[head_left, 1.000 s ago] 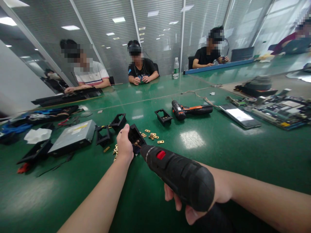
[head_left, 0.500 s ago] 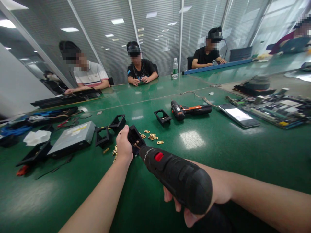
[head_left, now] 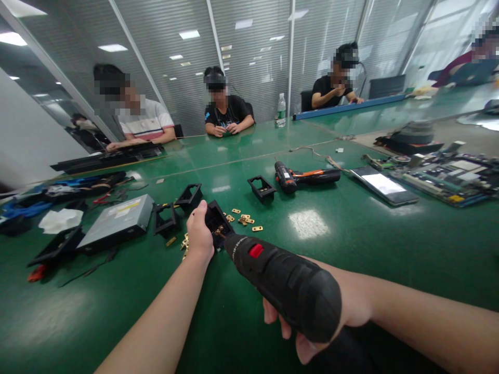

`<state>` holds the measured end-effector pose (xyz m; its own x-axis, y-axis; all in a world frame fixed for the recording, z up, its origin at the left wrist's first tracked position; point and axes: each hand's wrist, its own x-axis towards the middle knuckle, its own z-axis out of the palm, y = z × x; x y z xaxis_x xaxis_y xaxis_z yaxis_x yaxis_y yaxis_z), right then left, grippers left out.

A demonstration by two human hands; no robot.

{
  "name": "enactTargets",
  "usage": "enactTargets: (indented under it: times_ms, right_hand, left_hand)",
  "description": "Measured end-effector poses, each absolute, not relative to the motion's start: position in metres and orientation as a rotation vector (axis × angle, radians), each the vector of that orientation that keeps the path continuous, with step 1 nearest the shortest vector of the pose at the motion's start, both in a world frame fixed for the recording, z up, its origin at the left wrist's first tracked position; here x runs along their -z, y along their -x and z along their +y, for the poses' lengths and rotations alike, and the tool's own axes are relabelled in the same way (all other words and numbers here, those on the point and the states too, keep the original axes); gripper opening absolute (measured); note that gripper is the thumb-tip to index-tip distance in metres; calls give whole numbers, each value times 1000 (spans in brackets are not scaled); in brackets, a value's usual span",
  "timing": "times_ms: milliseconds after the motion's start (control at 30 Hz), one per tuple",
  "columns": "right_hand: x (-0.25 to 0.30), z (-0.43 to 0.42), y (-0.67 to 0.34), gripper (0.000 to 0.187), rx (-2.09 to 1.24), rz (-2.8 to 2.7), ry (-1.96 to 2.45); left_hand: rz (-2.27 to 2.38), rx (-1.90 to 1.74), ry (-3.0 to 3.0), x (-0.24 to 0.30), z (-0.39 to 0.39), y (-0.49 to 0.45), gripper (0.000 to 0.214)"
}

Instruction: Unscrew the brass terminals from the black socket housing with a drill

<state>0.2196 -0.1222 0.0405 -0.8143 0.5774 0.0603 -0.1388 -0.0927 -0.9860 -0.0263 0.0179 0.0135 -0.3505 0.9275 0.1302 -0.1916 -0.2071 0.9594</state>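
Observation:
My left hand (head_left: 200,231) is wrapped round the left side of a black plastic frame (head_left: 215,212), tilted up from the table, with its thumb on the upper edge. Small brassy parts show inside that frame. A black cordless drill (head_left: 286,283) with a red switch is gripped in my right hand (head_left: 288,330), mostly hidden behind the tool's body. The drill's bit points into the frame and seems to meet the brassy parts, though the exact contact is too small to make out. Loose brass plates (head_left: 245,219) lie just beyond and beside the frame.
More black frames (head_left: 262,188) stand nearby, left and right. A second drill (head_left: 306,177) lies behind, with a phone (head_left: 384,185) and circuit boards (head_left: 454,174) rightward. A metal disc drive (head_left: 117,222) and white tissue (head_left: 60,221) are leftward. Several people sit across the green table (head_left: 249,150).
My hands, the drill and the frame hold almost the same position. Across the table, the person on the right has raised a hand toward the face.

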Motion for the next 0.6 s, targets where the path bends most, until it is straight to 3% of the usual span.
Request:
enactTargets:
  times_ms: [600]
  right_hand:
    - [-42, -122, -222, 52, -2044, -1673, 501]
  left_hand:
    - [1196, -1697, -986, -13, 18, 26, 54]
